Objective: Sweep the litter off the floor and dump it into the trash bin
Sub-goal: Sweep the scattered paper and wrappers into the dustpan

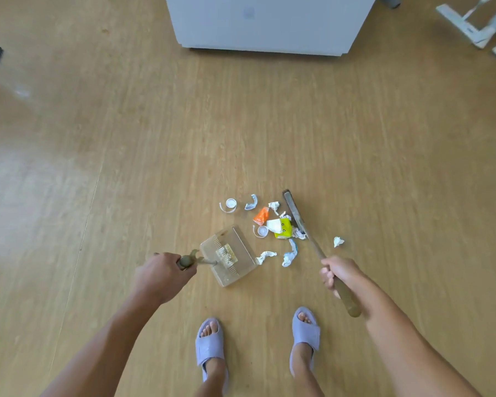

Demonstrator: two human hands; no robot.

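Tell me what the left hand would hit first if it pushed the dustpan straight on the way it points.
Probably the crumpled white paper lying just off the mouth of the dustpan, which the left hand holds by its handle. Past that lies more of the litter pile, including the yellow wrapper. Depth is hard to judge.

I can't read any words or numbers here. The yellow packet (283, 228) and the orange wrapper (261, 215) have print on them, but it is too small and blurry for me to read.
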